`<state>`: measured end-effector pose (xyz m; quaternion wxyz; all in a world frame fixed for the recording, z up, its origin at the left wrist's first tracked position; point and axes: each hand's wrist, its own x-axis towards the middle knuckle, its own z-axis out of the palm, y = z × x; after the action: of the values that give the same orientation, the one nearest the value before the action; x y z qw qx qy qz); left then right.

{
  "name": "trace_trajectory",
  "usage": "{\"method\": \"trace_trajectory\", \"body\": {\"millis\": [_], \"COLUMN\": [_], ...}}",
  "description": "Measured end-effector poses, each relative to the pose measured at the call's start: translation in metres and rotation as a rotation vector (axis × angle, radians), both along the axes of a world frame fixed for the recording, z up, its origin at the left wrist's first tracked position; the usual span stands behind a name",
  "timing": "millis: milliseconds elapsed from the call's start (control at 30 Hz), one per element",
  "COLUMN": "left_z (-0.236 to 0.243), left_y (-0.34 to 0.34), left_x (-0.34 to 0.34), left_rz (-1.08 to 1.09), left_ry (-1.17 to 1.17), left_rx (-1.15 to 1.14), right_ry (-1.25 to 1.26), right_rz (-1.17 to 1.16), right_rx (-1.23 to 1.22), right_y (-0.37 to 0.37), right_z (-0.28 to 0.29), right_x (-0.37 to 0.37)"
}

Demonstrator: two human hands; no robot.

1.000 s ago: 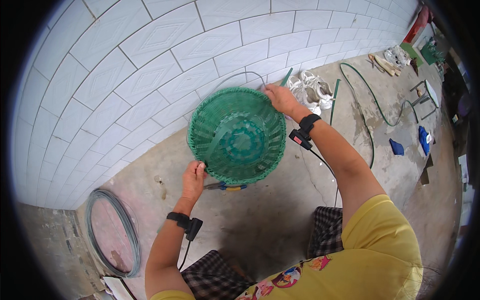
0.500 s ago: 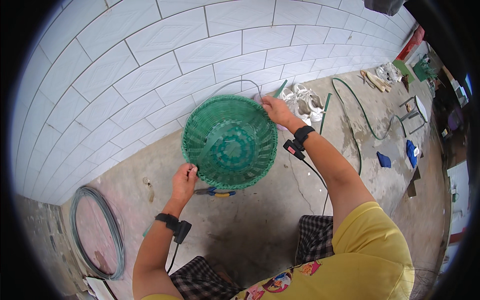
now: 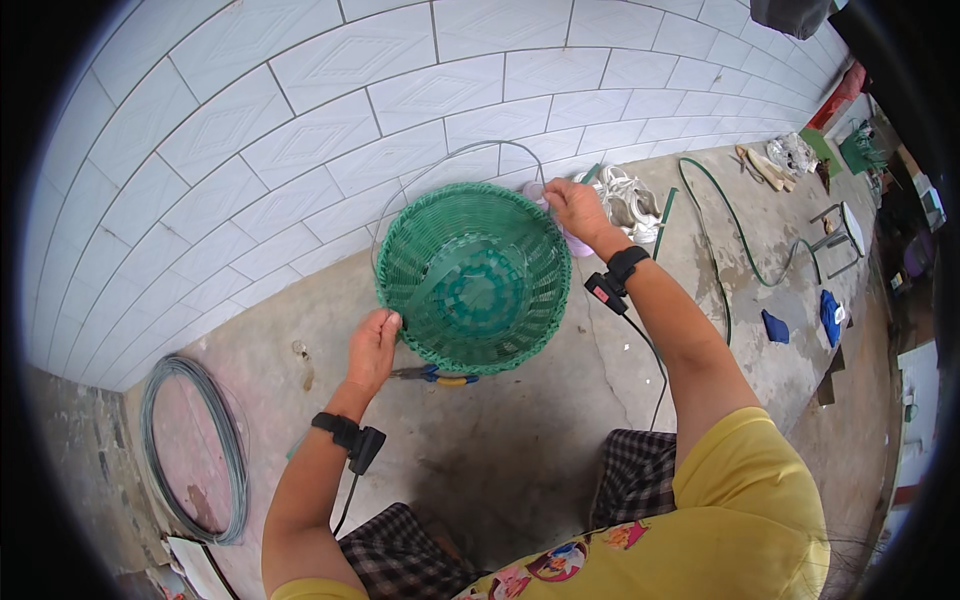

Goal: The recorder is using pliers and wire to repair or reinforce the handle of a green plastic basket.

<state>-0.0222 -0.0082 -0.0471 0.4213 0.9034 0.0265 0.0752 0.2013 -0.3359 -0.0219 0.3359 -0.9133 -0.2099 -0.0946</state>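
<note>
Item: one green woven basket [image 3: 470,280], round, tipped with its open mouth toward me, resting on the concrete floor [image 3: 520,450] just in front of the white tiled wall [image 3: 250,130]. My left hand [image 3: 374,347] is closed on the near-left rim, thumb over the edge; my right hand [image 3: 574,208] grips the far-right rim, fingers curled around it. Between them I hold the basket steady. Condition of the work, as I judge it: base and sides are fully woven and the rim band looks closed all the way round, so the weaving itself appears done. A thin wire hoop [image 3: 455,165] arcs up from the rim on the wall side (whether both its ends are fastened I cannot tell), so fixing that handle seems to be what is left. Accessories: pliers [image 3: 435,375] with blue and yellow grips, lying on the floor touching the basket's lower edge; a coil of wire [image 3: 190,450] well off to my left. Also present: pale shoes [image 3: 625,200] beyond my right hand and a green hose [image 3: 720,260] trailing across the floor.
</note>
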Motion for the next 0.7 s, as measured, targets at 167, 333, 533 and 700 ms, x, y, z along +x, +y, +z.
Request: {"method": "trace_trajectory", "body": {"millis": [167,333,533,700], "left_z": [0.029,0.030,0.021,0.015], "left_y": [-0.008,0.000,0.017,0.021], "left_x": [0.001,0.002,0.027,0.029], "left_rz": [-0.022,-0.093,-0.016,-0.094], "left_ry": [0.018,-0.031,0.033,0.074], "left_rx": [-0.211,-0.314,-0.346,-0.420], "right_ry": [-0.071,-0.087,-0.117,-0.117], "right_rz": [0.107,0.192,0.161,0.114], "right_rx": [0.027,0.007,-0.107,-0.221], "right_y": [-0.004,-0.013,0.004,0.004], "right_z": [0.027,0.038,0.033,0.029], "right_x": [-0.006,-0.025,-0.009,-0.009]}}
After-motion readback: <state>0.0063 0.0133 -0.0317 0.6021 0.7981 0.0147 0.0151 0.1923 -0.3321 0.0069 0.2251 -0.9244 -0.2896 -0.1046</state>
